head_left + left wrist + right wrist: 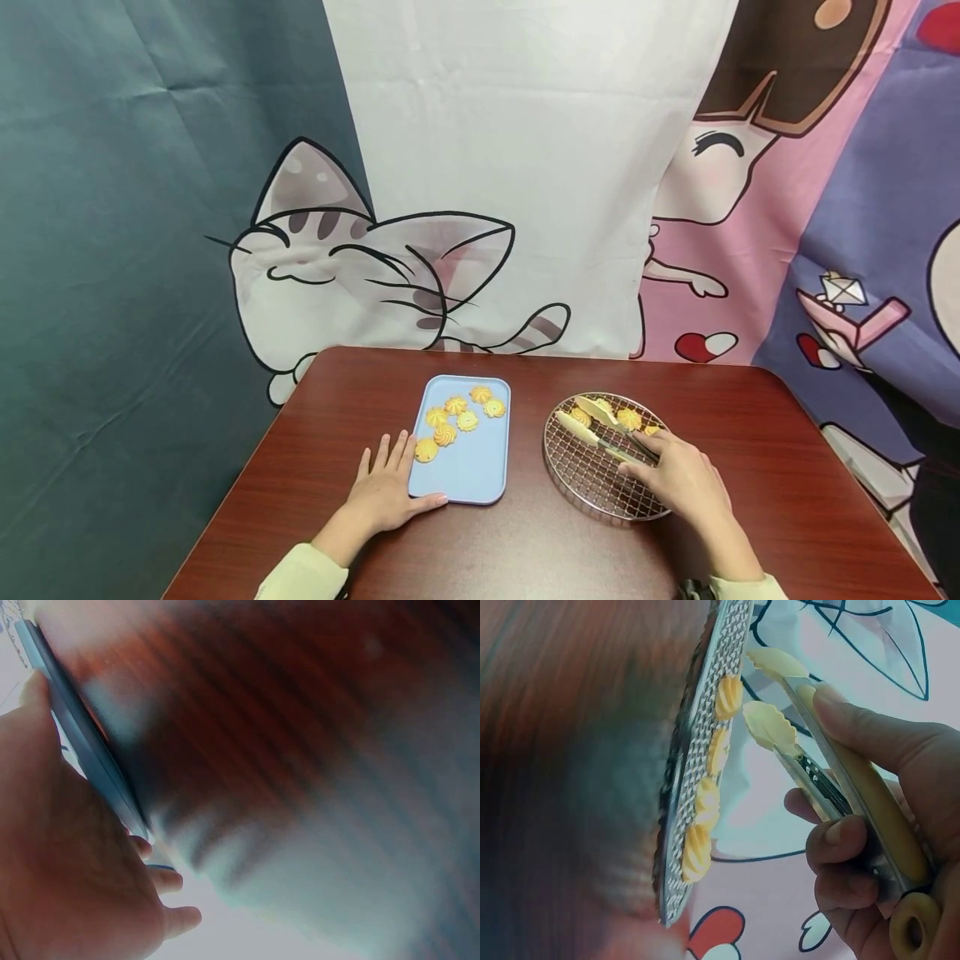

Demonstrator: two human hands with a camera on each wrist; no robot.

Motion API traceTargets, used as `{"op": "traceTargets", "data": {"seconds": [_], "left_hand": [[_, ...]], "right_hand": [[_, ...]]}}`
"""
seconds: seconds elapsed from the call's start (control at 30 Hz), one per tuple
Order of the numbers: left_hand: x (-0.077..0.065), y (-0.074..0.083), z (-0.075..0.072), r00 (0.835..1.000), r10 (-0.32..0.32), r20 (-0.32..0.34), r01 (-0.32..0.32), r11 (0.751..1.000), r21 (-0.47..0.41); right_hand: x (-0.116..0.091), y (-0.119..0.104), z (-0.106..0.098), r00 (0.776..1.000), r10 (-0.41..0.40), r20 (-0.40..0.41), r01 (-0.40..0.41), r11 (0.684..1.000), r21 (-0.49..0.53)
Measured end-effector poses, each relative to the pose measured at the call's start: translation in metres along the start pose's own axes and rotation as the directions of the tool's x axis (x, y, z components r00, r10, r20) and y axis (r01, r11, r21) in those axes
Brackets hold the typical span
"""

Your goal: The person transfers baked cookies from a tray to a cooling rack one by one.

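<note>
My left hand (386,492) lies at the left edge of a light blue tray (467,479), its fingers straight and spread and the thumb at the near corner. On the tray are several golden swirl cookies (445,434), mostly toward its far half. My right hand (690,477) grips a pair of tongs (874,802) with cream tips and a metal body. The two tips stand apart with nothing between them, above a round wire rack (592,479). Several cookies (697,853) sit on the rack, partly hidden by the tongs and hand in the head view.
Both the tray and the rack rest on a dark red-brown wooden table (517,554), side by side with a gap between them. A cloth backdrop (540,167) with cartoon figures hangs behind the table's far edge. Something black (937,500) shows at the far right.
</note>
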State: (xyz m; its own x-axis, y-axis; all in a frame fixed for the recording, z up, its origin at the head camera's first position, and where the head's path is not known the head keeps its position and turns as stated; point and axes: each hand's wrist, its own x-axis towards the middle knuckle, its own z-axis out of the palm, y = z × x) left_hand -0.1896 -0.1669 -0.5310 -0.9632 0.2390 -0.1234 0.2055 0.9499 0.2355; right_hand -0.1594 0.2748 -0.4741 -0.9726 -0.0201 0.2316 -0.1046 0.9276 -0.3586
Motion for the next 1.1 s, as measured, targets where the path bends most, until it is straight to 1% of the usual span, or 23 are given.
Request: {"op": "traceTargets", "data": {"seconds": [0.2, 0.43, 0.7, 0.77, 1.0, 1.1], "left_hand": [[0.000, 0.000, 0.001, 1.000, 0.000, -0.003, 0.000, 1.000, 0.003], [0.000, -0.001, 0.000, 1.000, -0.001, 0.002, 0.001, 1.000, -0.001], [0.000, -0.001, 0.000, 1.000, 0.002, 0.003, -0.002, 1.000, -0.002], [0.001, -0.002, 0.000, 1.000, 0.004, 0.002, -0.004, 1.000, -0.003], [0.001, -0.002, 0.000, 1.000, 0.003, 0.003, -0.003, 1.000, -0.003], [0.000, -0.001, 0.000, 1.000, 0.001, 0.004, -0.001, 1.000, 0.000]], "right_hand": [[0.004, -0.012, 0.001, 0.999, -0.040, 0.008, 0.040, 0.999, -0.002], [0.014, -0.027, -0.001, 0.995, -0.096, 0.004, 0.096, 0.995, -0.006], [0.026, -0.042, 0.004, 0.989, -0.147, 0.006, 0.147, 0.989, 0.004], [0.028, -0.045, 0.005, 0.988, -0.154, 0.015, 0.154, 0.988, 0.015], [0.037, -0.054, 0.010, 0.988, -0.131, 0.079, 0.132, 0.991, -0.007], [0.041, -0.057, 0.013, 0.987, -0.138, 0.084, 0.138, 0.990, 0.005]]}}
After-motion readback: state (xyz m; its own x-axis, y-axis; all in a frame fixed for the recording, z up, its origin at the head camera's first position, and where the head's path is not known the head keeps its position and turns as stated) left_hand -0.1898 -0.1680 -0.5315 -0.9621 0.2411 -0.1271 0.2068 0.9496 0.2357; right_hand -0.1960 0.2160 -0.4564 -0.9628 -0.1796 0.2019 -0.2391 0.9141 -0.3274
